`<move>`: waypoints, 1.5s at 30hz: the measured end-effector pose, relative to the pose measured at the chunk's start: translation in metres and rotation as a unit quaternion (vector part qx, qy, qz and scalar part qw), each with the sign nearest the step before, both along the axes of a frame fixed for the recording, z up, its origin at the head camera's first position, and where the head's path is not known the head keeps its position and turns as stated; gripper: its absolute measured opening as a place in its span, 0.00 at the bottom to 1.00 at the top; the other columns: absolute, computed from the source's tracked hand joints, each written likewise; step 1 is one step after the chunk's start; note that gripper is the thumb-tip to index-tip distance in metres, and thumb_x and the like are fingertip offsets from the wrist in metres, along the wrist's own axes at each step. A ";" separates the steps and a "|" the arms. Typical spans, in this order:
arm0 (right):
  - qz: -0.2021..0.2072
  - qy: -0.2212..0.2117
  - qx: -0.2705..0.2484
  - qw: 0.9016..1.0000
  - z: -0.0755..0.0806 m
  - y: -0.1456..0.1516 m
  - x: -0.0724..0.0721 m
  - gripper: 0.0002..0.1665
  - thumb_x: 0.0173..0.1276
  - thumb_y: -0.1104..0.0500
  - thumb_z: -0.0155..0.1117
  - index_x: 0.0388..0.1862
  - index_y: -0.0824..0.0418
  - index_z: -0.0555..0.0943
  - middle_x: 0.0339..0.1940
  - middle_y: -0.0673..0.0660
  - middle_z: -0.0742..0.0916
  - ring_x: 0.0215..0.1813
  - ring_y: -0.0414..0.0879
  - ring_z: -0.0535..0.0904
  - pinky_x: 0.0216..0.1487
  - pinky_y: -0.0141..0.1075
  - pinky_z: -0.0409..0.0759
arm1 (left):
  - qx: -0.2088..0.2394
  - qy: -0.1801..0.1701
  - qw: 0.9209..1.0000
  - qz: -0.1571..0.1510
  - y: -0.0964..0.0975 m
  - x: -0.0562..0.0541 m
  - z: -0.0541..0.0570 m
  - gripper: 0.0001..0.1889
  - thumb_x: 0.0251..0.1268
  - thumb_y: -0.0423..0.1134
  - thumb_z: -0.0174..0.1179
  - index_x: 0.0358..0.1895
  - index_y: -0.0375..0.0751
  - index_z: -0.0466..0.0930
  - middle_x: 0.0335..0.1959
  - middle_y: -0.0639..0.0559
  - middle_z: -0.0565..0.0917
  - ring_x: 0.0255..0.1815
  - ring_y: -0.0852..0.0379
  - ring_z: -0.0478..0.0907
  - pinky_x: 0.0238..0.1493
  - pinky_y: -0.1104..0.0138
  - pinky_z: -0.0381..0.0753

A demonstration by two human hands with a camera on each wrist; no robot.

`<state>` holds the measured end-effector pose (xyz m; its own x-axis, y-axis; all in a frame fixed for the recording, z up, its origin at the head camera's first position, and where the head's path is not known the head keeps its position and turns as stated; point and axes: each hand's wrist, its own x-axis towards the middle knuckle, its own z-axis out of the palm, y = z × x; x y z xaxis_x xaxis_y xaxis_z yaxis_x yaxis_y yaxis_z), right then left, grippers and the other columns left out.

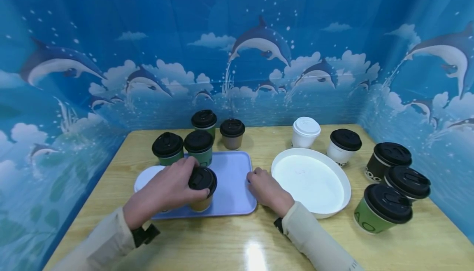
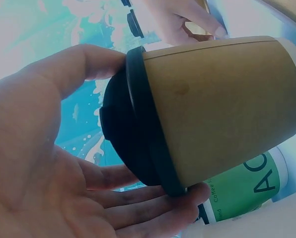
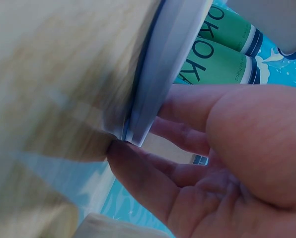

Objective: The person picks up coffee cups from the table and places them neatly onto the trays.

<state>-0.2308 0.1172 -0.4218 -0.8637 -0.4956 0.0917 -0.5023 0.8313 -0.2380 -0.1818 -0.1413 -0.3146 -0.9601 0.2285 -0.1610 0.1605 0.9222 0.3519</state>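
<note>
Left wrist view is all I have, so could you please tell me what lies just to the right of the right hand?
Observer: A round white tray lies beside the right hand.
Operator: Thank you; what stands on the far side of it?
Observer: A white-lidded white cup stands just behind its far rim.
Operator: And is there a cup that isn't green behind the lavender tray?
Observer: Yes, a black-lidded grey-brown cup stands just behind the lavender tray.

The head view is evenly lit, with bright glare on the table [image 1: 237, 242], while both wrist views appear hazy and soft.
</note>
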 end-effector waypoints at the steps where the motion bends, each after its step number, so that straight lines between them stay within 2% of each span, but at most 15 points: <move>1: 0.000 0.001 0.001 1.000 0.000 0.000 0.000 0.07 0.74 0.66 0.62 0.43 0.70 0.84 0.36 0.67 0.82 0.37 0.59 0.81 0.39 0.50 0.83 | 0.000 0.000 1.000 0.002 0.000 -0.001 0.000 0.40 0.56 0.62 0.72 0.65 0.39 0.73 0.52 0.46 0.80 0.44 0.53 0.80 0.42 0.55 0.83; 10: -0.004 0.001 0.003 1.000 0.000 0.000 0.000 0.08 0.74 0.65 0.61 0.42 0.70 0.84 0.36 0.66 0.82 0.37 0.59 0.80 0.39 0.50 0.83 | 0.000 0.009 1.000 0.010 -0.002 -0.006 -0.004 0.39 0.57 0.61 0.71 0.64 0.38 0.73 0.50 0.45 0.80 0.42 0.52 0.80 0.42 0.55 0.83; 17: -0.006 -0.002 0.004 1.000 0.001 -0.001 0.000 0.08 0.74 0.65 0.61 0.43 0.70 0.84 0.36 0.66 0.82 0.37 0.58 0.80 0.39 0.50 0.83 | 0.009 0.021 1.000 0.002 -0.005 -0.011 -0.007 0.38 0.60 0.60 0.70 0.64 0.37 0.73 0.49 0.45 0.81 0.42 0.52 0.81 0.41 0.55 0.83; 28: -0.011 -0.014 0.004 1.000 0.000 -0.001 -0.001 0.08 0.74 0.65 0.61 0.44 0.70 0.84 0.37 0.66 0.82 0.39 0.58 0.81 0.41 0.50 0.83 | 0.003 0.010 1.000 0.004 -0.007 -0.019 -0.012 0.39 0.61 0.60 0.70 0.66 0.36 0.71 0.50 0.43 0.81 0.44 0.50 0.81 0.42 0.54 0.82; 45: -0.013 -0.014 0.002 1.000 0.000 -0.002 -0.001 0.08 0.74 0.66 0.61 0.44 0.71 0.84 0.37 0.66 0.82 0.39 0.58 0.81 0.41 0.50 0.83 | -0.002 -0.005 1.000 0.004 -0.011 -0.022 -0.016 0.40 0.61 0.62 0.70 0.65 0.35 0.71 0.49 0.43 0.82 0.43 0.51 0.82 0.42 0.53 0.83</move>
<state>-0.2316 0.1156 -0.4214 -0.8784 -0.4735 0.0645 -0.4737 0.8448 -0.2488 -0.2041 -0.1527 -0.3306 -0.9604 0.2203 -0.1708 0.1499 0.9248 0.3496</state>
